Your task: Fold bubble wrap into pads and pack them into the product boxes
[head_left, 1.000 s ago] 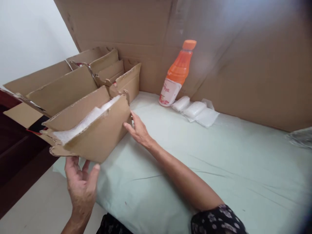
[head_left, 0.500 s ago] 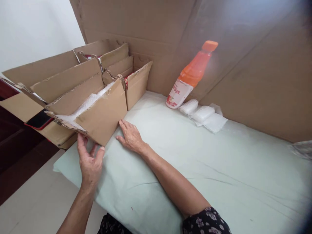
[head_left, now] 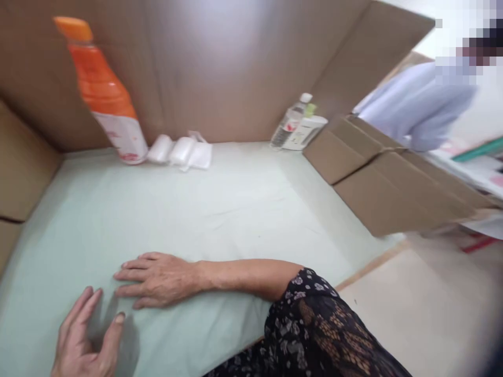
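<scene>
My right hand (head_left: 159, 280) lies palm down on the pale green cloth (head_left: 236, 204) that covers the table, its fingers spread. Close by, at the lower left, my left hand (head_left: 88, 335) is slightly raised with thumb and fingers apart. Neither hand holds anything. Against the cardboard back wall leans a large bottle (head_left: 110, 99) with an orange cap, orange contents and a white label. Beside its base lie several white wrapped packets (head_left: 181, 152).
Farther right along the wall stand a clear water bottle (head_left: 288, 123) and a white container (head_left: 306, 132). Cardboard boxes bound the left side (head_left: 27, 162) and the right side (head_left: 393, 183). Beyond the right box is a person in a light sleeve (head_left: 424, 99).
My view has swung right. Both hands have come away from the open cardboard box at the left and are now over the cloth. The bottle and packets appear unmoved.
</scene>
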{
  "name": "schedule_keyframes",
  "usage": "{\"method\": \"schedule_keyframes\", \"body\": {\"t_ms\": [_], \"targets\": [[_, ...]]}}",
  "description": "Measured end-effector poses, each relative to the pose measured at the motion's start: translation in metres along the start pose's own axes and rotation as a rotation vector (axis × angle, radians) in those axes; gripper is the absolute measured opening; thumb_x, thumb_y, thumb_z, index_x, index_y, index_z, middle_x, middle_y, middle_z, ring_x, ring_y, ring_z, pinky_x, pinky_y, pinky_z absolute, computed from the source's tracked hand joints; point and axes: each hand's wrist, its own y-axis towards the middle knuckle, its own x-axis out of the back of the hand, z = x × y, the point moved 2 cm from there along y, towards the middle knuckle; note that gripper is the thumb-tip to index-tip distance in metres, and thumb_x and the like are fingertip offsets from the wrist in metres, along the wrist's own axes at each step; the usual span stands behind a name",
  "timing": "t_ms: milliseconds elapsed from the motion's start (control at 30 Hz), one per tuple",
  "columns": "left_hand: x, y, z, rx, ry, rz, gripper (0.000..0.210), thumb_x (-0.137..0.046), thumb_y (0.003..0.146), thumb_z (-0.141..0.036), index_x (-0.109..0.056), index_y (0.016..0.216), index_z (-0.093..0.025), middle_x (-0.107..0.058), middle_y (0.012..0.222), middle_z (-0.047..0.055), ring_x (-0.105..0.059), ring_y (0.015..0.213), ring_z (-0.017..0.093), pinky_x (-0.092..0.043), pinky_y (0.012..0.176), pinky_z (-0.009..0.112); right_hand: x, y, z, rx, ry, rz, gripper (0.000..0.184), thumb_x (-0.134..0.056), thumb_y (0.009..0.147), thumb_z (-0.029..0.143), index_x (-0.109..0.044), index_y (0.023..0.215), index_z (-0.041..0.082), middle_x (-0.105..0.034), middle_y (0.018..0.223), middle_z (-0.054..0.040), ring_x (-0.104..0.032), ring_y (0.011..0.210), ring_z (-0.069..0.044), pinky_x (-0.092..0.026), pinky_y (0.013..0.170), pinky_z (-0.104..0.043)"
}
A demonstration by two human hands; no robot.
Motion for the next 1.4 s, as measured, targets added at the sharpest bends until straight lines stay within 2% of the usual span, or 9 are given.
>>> {"method": "schedule_keyframes", "body": {"t_ms": [100, 233, 367, 533, 733, 967, 1133, 1200, 1400], "targets": [[-0.03, 0.023, -0.011, -0.153, 0.102, 0.148, 0.052, -0.066, 0.084, -0.048, -0.064, 0.135, -0.041, -0.058, 0.15, 0.003, -0.049, 0.143, 0.042, -0.062, 0.094, 0.061, 0.008, -0.07, -0.037, -0.237, 0.065, -0.002, 0.045, -0.047, 0.106, 0.047, -0.061, 0.141, 0.023, -0.051, 0.158, -0.0055, -0.044, 0.147, -0.02, -0.037, 0.117, -0.035], [-0.057, 0.059, -0.044, -0.378, 0.107, 0.296, 0.04, -0.063, 0.087, -0.043, -0.071, 0.124, -0.032, -0.059, 0.148, 0.008, -0.056, 0.136, 0.036, -0.056, 0.106, 0.055, 0.02, -0.169, -0.072, -0.632, 0.174, -0.128, 0.038, -0.057, 0.101, 0.035, -0.067, 0.134, 0.021, -0.058, 0.151, -0.0121, -0.051, 0.143, -0.025, -0.043, 0.116, -0.046], [-0.046, 0.149, -0.076, -0.341, 0.25, 0.156, 0.048, -0.06, 0.086, -0.036, -0.066, 0.131, -0.018, -0.051, 0.155, 0.017, -0.047, 0.146, 0.035, -0.042, 0.119, 0.055, 0.024, -0.242, -0.09, -0.829, 0.107, -0.32, 0.04, -0.048, 0.102, 0.036, -0.068, 0.133, 0.021, -0.062, 0.145, -0.016, -0.058, 0.136, -0.033, -0.047, 0.111, -0.057], [0.014, 0.284, -0.064, -0.093, 0.41, -0.083, 0.056, -0.064, 0.081, -0.022, -0.058, 0.135, -0.009, -0.028, 0.167, 0.025, -0.029, 0.156, 0.039, -0.03, 0.126, 0.057, 0.01, -0.263, -0.107, -0.827, -0.028, -0.399, 0.042, -0.046, 0.1, 0.046, -0.068, 0.13, 0.027, -0.067, 0.138, -0.0128, -0.064, 0.126, -0.037, -0.055, 0.097, -0.058], [0.034, 0.347, -0.036, -0.051, 0.457, -0.138, 0.056, -0.054, 0.093, -0.044, -0.058, 0.133, -0.005, -0.026, 0.168, 0.021, -0.04, 0.15, 0.037, -0.037, 0.12, 0.049, -0.001, -0.259, -0.111, -0.833, -0.013, -0.422, 0.044, -0.047, 0.096, 0.049, -0.063, 0.136, 0.04, -0.068, 0.137, -0.0093, -0.066, 0.122, -0.038, -0.054, 0.096, -0.061], [-0.025, 0.293, -0.034, 0.011, 0.431, -0.065, 0.052, -0.057, 0.086, -0.033, -0.061, 0.13, -0.005, -0.044, 0.158, 0.027, -0.039, 0.148, 0.05, -0.026, 0.121, 0.073, 0.017, -0.249, -0.095, -0.846, -0.036, -0.403, 0.035, -0.052, 0.1, 0.037, -0.07, 0.128, 0.025, -0.07, 0.134, -0.012, -0.066, 0.124, -0.031, -0.055, 0.102, -0.051], [-0.045, 0.231, -0.013, -0.273, 0.361, 0.06, 0.066, -0.049, 0.084, -0.065, -0.051, 0.146, -0.045, -0.033, 0.168, -0.009, -0.03, 0.153, 0.049, -0.027, 0.121, 0.076, 0.021, -0.239, -0.081, -0.929, 0.05, -0.236, 0.035, -0.053, 0.101, 0.032, -0.068, 0.13, 0.02, -0.063, 0.145, -0.013, -0.056, 0.137, -0.028, -0.049, 0.11, -0.049], [-0.057, 0.208, -0.008, -0.419, 0.353, 0.15, 0.063, -0.047, 0.084, -0.068, -0.051, 0.145, -0.05, -0.039, 0.165, -0.008, -0.041, 0.144, 0.053, -0.033, 0.115, 0.079, 0.031, -0.251, -0.087, -0.963, 0.026, -0.228, 0.034, -0.056, 0.099, 0.031, -0.069, 0.129, 0.022, -0.06, 0.148, -0.0122, -0.054, 0.139, -0.029, -0.048, 0.11, -0.05], [-0.085, 0.115, -0.05, -0.75, 0.351, 0.156, 0.049, -0.058, 0.092, -0.047, -0.059, 0.139, -0.032, -0.061, 0.145, 0.015, -0.059, 0.129, 0.048, -0.047, 0.103, 0.072, 0.154, -0.368, -0.117, -1.256, -0.505, -0.377, 0.04, -0.069, 0.09, 0.028, -0.068, 0.128, 0.016, -0.062, 0.143, -0.0228, -0.056, 0.135, -0.04, -0.043, 0.107, -0.062]]}}
